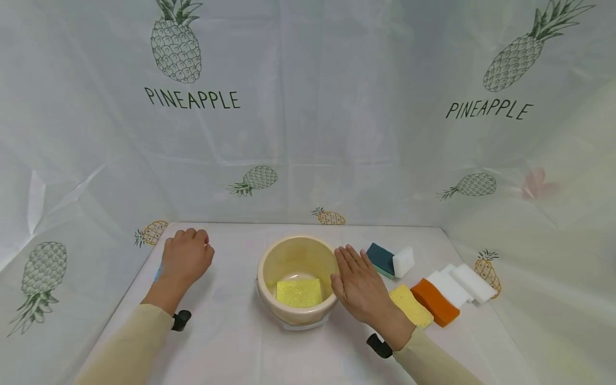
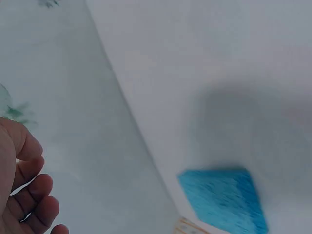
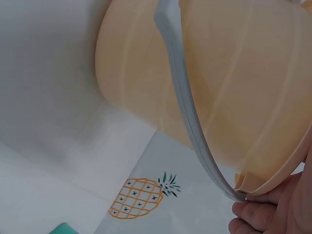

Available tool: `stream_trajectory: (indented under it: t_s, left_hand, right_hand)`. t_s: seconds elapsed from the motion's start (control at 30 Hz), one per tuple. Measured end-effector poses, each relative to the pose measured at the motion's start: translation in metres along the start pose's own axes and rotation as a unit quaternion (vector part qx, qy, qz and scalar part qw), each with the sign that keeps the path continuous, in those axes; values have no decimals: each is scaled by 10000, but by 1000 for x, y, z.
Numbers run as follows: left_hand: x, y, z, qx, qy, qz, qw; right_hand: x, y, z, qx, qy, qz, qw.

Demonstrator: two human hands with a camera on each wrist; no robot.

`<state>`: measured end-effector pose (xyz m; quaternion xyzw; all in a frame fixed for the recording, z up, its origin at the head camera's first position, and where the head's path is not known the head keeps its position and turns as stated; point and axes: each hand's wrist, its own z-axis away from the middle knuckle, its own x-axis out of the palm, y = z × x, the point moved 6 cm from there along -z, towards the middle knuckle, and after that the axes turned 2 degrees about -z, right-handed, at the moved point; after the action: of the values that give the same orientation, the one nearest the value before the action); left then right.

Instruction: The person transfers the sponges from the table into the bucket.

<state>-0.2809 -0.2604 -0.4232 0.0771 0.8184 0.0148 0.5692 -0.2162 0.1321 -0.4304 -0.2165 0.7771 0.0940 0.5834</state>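
A cream bucket (image 1: 298, 316) stands in the middle of the table with a yellow sponge (image 1: 299, 293) lying inside it. My right hand (image 1: 362, 286) is at the bucket's right rim, fingers stretched out and palm down. From the right wrist, its fingertips show right at the rim, where the grey handle (image 3: 187, 109) joins; the handle hangs down along the bucket's side. Over the left part of the table hovers my left hand (image 1: 186, 259), its fingers loosely bent and holding nothing. Beneath that hand a blue sponge (image 2: 219, 199) rests near the table's left edge, mostly hidden in the head view.
Right of the bucket lie a dark green sponge (image 1: 380, 258), a white block (image 1: 403, 262), a yellow sponge (image 1: 411, 307), an orange sponge (image 1: 435, 302) and more white blocks (image 1: 473, 283). A pineapple-print sheet (image 1: 337, 133) hangs behind and beside the table.
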Motion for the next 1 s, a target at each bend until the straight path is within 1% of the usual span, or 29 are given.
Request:
stream_trajectory:
  t_s: [0.13, 0.2, 0.3, 0.4, 0.53, 0.73, 0.9, 1.0]
  left_hand:
    - [13, -35, 7, -259, -199, -61, 9994]
    - [19, -47, 11, -387, -294, -104, 9988]
    - [28, -59, 17, -530, -444, -155, 9975]
    - [36, -67, 21, -568, -504, -195, 9969]
    - [47, -76, 28, -563, -495, -282, 9968]
    - [62, -88, 35, -454, -614, -442, 9961]
    - [67, -96, 41, -445, -636, -495, 9958]
    - [67, -99, 44, -483, -646, -547, 9952]
  right_hand:
    - [1, 0, 0, 4, 4, 5, 10000]
    - [1, 1, 0, 10, -7, 5, 10000]
    - [2, 1, 0, 22, -44, 5, 10000]
    - [2, 1, 0, 26, -48, 1, 10000]
    - [1, 1, 1, 45, -48, -13, 10000]
    - [2, 2, 0, 121, -111, -22, 9999]
    - [2, 3, 0, 146, -146, -49, 9998]
    - [1, 3, 0, 130, -143, -69, 9998]
